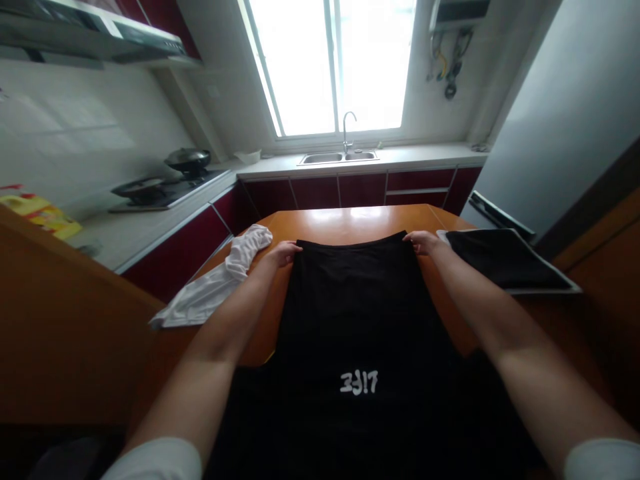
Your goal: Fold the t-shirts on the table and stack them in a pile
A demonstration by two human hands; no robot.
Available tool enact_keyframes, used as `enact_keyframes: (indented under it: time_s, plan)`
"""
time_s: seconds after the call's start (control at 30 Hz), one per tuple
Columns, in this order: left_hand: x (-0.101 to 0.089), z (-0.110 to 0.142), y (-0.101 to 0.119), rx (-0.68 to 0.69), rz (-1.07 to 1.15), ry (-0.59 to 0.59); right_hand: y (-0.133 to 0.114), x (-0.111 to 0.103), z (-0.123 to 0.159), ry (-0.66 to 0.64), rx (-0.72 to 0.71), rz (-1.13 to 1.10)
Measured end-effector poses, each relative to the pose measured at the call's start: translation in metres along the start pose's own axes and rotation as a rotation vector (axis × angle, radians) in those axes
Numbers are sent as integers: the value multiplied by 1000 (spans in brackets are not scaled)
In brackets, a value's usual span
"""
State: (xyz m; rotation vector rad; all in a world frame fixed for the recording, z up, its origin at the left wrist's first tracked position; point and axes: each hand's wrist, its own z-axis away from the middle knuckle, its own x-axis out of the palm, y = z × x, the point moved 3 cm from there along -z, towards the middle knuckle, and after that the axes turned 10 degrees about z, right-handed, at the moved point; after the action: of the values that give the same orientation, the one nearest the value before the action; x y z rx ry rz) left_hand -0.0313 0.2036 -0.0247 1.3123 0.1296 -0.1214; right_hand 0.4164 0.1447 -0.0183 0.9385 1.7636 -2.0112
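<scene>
A black T-shirt lies spread over the table, its hem edge at the far side and its white lettering upside down to me. My left hand pinches the far left corner of the hem. At the far right corner, my right hand has its fingers closed on the same edge. The near part of the shirt runs down out of view. Beside my left forearm rests a crumpled white garment. To the right of my right hand is a flat black cloth with a white border.
The orange wooden table has a rounded far end. Beyond it stand a counter with a double sink and a faucet. A gas stove with pans is at left, near a yellow bottle. A refrigerator stands right.
</scene>
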Motion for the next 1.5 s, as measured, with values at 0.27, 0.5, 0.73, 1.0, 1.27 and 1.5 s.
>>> enact_keyframes:
  time_s: [0.27, 0.5, 0.73, 1.0, 1.27, 1.5]
  plan:
    - [0, -15, -10, 71, 224, 71, 19, -1, -5, 88, 218, -237]
    - [2, -34, -18, 257, 141, 158, 29, 5, -21, 258, 167, -230]
    - [16, -32, -19, 463, -302, 241, 30, 21, -33, 337, 90, 66]
    - [55, -4, -34, 580, -706, 3, 12, 73, -5, 197, -196, 566]
    - [74, 24, -25, 577, -1099, -87, 5, 82, 6, 105, -198, 800]
    - [102, 55, -35, 512, -1137, -227, -14, 105, 41, -60, -301, 810]
